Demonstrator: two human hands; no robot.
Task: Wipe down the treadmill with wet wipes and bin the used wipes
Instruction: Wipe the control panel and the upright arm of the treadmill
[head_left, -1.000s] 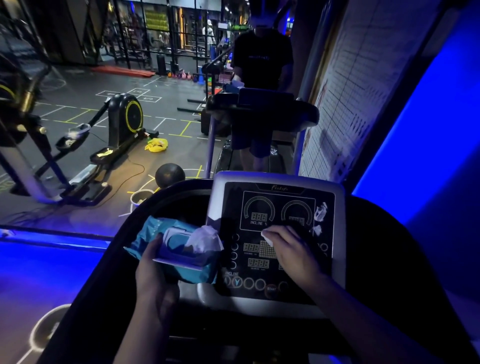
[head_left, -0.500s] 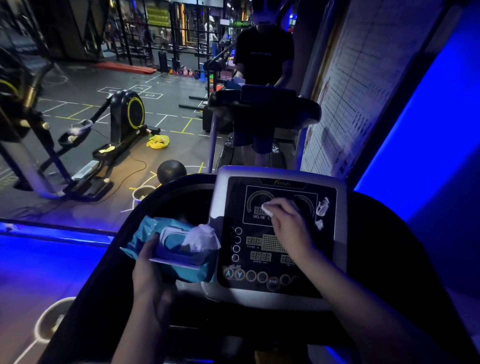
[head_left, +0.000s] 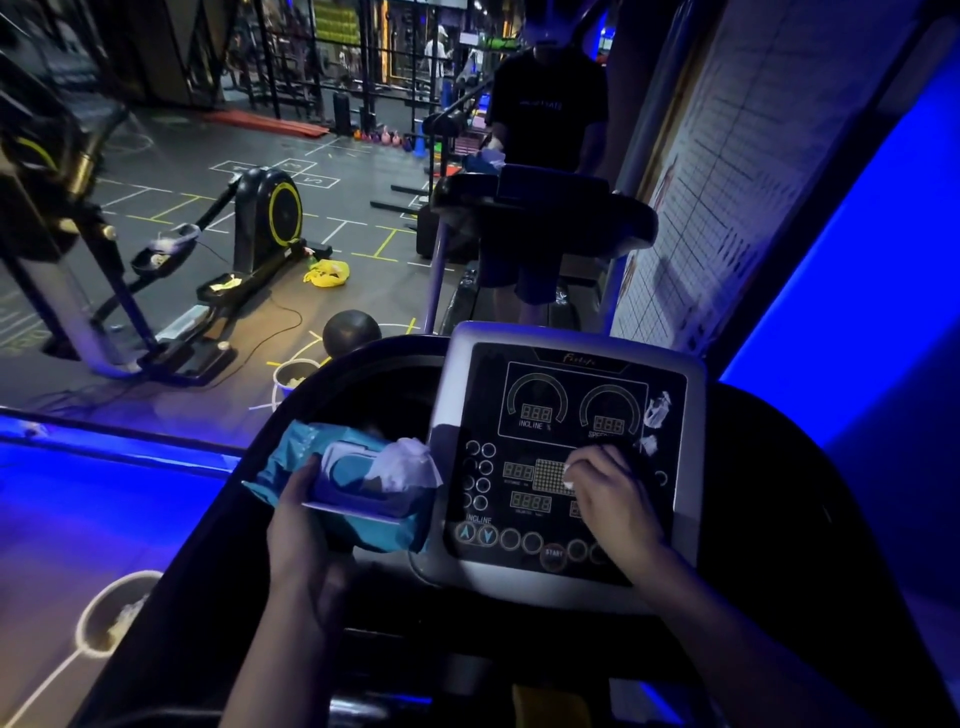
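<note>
console: my landmark. Dark panel in a silver frame, on the treadmill. I read INCLINE and START on it.
right hand: on the console's mid-right, just under the speed dial. Fingers are curled down and press a wipe on the panel.
wipe: white and bunched under the right fingertips, touching the console. Only a small edge shows at the left of the hand.
left hand: just left of the console. It grips the pack from below, thumb up on the near edge.
pack: teal, flap open, its right end touching the console's left frame.
sheet: white, sticking up out of the pack's opening, beside the console's left edge.
bucket: on the floor, well left of and below the console. Pale scraps inside; I cannot tell what they are.
ball: dark, on the floor beyond the console's upper-left corner.
person: stands on another treadmill straight beyond the console.
</note>
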